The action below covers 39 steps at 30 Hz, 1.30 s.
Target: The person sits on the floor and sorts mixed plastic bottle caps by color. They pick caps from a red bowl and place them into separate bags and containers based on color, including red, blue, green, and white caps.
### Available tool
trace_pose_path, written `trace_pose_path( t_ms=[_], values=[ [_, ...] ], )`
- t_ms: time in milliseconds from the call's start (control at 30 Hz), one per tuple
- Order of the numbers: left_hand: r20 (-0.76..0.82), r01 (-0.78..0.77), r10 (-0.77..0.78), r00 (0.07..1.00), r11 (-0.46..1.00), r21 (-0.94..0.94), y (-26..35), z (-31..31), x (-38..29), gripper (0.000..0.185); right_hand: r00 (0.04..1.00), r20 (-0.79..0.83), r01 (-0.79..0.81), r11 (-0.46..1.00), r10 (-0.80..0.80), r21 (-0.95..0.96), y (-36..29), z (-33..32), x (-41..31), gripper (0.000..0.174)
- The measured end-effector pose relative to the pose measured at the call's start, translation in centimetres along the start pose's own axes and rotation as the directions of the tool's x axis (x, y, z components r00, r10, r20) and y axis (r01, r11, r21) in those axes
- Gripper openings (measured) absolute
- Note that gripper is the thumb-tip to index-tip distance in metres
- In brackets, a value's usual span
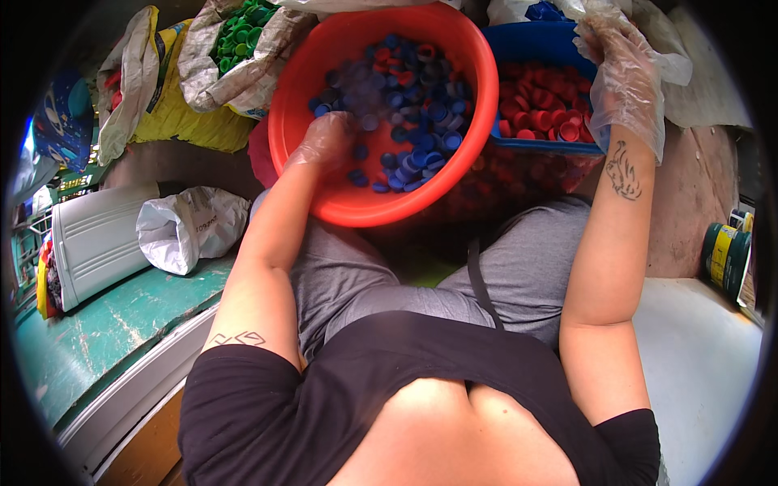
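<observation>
A red plastic basin (389,209) is tilted across the front of my lap, with many blue plastic bottle caps (419,161) and a few red ones inside. My left hand (328,136), in a clear plastic glove, reaches over the basin's left side near the blue caps. Its fingers are blurred, and what they hold is hidden. To the right stands a blue plastic bin (547,146) of red bottle caps (541,103). My gloved right hand (626,79) is raised at the bin's right edge, beside whitish plastic film. Its glove hides whether anything is gripped.
A woven sack (200,79) of green caps (243,36) and a yellow bag (188,121) stand at the upper left. A crumpled white bag (182,231) lies beside a white plastic container (103,237) on the green surface (134,310). A dark green tub (726,255) stands far right.
</observation>
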<state>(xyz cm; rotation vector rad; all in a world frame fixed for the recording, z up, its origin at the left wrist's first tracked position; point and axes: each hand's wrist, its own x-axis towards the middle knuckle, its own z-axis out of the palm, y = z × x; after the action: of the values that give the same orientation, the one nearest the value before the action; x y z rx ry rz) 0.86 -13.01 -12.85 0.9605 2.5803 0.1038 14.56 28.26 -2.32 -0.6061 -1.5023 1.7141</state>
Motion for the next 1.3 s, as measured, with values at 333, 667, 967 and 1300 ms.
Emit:
trace_pose_path(
  t_ms=[333,667,967,1300],
  values=[
    [0.254,0.094,-0.058,0.966,0.987,-0.131,1.1,0.1,1.4,0.04,1.0,0.015,-0.004,1.0,0.004,-0.003,-2.1,1.6,-1.5,0.028],
    [0.158,0.361,-0.328,0.932,0.781,-0.509,-4.3,-2.9,-0.7,0.02,0.999,-0.007,-0.032,0.999,0.032,-0.009,-0.2,-0.4,0.3,0.029],
    [0.302,0.13,-0.23,0.925,0.94,0.316,-2.5,2.0,0.9,0.031,0.999,-0.025,-0.025,1.0,0.025,-0.014,-0.6,-0.1,-0.5,0.029],
    [0.056,-0.206,0.203,0.978,0.977,0.051,1.2,1.9,-2.2,0.026,1.0,-0.015,-0.001,1.0,0.001,0.001,-0.4,-0.3,-0.5,0.031]
  ],
)
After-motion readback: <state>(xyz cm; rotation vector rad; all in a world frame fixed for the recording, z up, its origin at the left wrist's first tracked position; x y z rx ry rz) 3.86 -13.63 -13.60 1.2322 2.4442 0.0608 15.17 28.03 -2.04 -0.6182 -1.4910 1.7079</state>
